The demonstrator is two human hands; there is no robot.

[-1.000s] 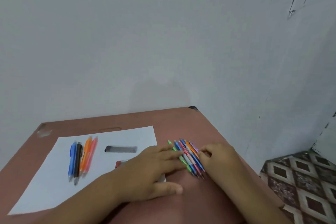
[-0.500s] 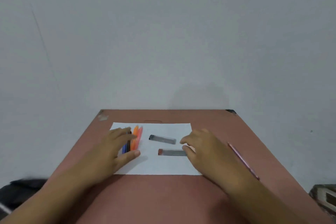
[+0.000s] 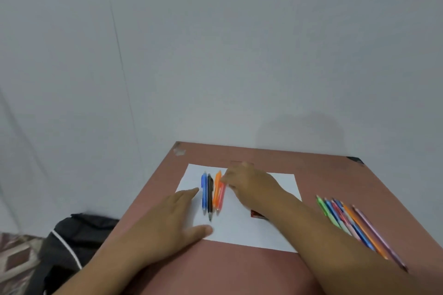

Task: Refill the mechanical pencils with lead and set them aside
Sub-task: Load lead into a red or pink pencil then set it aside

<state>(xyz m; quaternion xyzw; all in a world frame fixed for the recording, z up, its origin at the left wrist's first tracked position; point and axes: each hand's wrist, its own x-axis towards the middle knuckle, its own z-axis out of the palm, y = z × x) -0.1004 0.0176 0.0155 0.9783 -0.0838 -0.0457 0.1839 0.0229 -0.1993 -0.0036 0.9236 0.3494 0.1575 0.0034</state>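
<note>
On white paper (image 3: 239, 227) | left hand (image 3: 167, 220) flat | right hand (image 3: 249, 187) touching pink pencil (image 3: 221, 196), grip unclear | coloured pencils (image 3: 354, 225) right

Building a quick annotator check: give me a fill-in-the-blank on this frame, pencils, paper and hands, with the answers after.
1. The four pencils beside the left hand lie on a sheet of white ____.
2. The leftmost pencil of those four is ____ in colour.
3. The right hand reaches across to the ____ pencil, at the right end of that row.
4. The second group of pencils lies to the right of the sheet, directly on the ____.

Missing words: paper; blue; red; table
</note>
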